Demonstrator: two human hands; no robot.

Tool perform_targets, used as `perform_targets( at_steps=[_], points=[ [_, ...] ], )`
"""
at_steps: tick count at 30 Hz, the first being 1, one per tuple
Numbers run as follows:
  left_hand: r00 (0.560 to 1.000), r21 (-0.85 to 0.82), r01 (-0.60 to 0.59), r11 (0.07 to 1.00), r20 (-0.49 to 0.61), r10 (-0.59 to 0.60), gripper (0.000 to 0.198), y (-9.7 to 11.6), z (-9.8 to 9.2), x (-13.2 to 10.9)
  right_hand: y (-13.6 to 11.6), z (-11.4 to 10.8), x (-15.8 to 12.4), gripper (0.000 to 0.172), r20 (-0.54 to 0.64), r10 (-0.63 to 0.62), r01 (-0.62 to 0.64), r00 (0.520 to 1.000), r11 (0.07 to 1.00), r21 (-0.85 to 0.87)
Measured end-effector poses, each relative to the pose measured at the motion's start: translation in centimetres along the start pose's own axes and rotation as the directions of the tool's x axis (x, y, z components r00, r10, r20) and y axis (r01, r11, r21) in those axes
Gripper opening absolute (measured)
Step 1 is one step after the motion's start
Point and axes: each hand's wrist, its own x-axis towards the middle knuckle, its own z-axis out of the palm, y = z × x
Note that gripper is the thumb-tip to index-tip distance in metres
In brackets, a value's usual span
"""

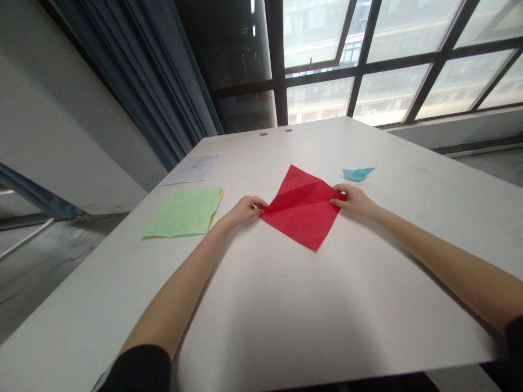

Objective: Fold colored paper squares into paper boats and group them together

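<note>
- Red paper (303, 208): a square lying flat as a diamond mid-table (286, 305), with creases visible across its upper half.
- Left hand (244, 209): at the paper's left corner, fingertips pinched on the tip.
- Right hand (354, 200): at the paper's right corner, thumb and fingers closed on that tip. Both grasps are on the sheet only.
- Blue paper boat (357, 173): just beyond the paper's right corner, near the right hand but not touching it.
- Green sheets (184, 212): well left of the red paper, with a yellow sheet (221, 197) peeking out underneath. A printed page (193, 169) lies beyond them.
- My read on handling: pinch at the very tips only, with even tension on both sides, so the sheet stays flat and doesn't buckle along the old creases.
- Thin paper slides on this smooth top. Move both corners together, not one at a time, and stay clear of the boat.
</note>
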Motion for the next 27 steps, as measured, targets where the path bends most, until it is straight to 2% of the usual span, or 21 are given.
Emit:
perform_targets(
  at_steps=[3, 9, 13, 18, 21, 24, 27],
  points=[
    [0.997, 0.103, -0.036, 0.994, -0.060, 0.042, 0.025, 0.4, 0.0, 0.0, 0.0, 0.0, 0.1, 0.020, -0.035, -0.040, 0.038, 0.999, 0.998, -0.055],
    [0.996, 0.205, -0.089, 0.975, -0.006, 0.092, 0.037, 0.5, 0.1, -0.1, 0.3, 0.3, 0.0, 0.022, 0.031, -0.115, 0.119, 0.993, 0.966, -0.230],
    [0.988, 0.209, -0.153, 0.966, 0.066, 0.142, 0.042, 0.3, 0.3, -0.1, -1.6, 0.1, -0.3, 0.031, 0.012, -0.179, 0.172, 0.984, 0.918, -0.357],
    [0.983, 0.245, -0.173, 0.954, 0.098, 0.153, 0.044, 0.7, 0.3, 0.0, -4.7, -0.4, -0.7, 0.042, 0.000, -0.302, 0.290, 0.953, 0.914, -0.284],
    [0.983, 0.289, -0.169, 0.942, 0.115, 0.142, 0.043, 0.9, 0.2, 0.1, -5.8, -0.2, -0.9, 0.045, 0.039, -0.405, 0.403, 0.913, 0.886, -0.228],
    [0.981, 0.342, -0.189, 0.920, 0.118, 0.157, 0.044, 0.7, 0.1, 0.3, -6.5, 0.4, -1.3, 0.039, 0.124, -0.528, 0.542, 0.840, 0.830, -0.134],
    [0.975, 0.384, -0.217, 0.898, 0.120, 0.185, 0.047, 0.3, 0.0, 0.5, -6.8, 1.0, -1.8, 0.031, 0.195, -0.603, 0.623, 0.774, 0.780, -0.058]
  ],
)
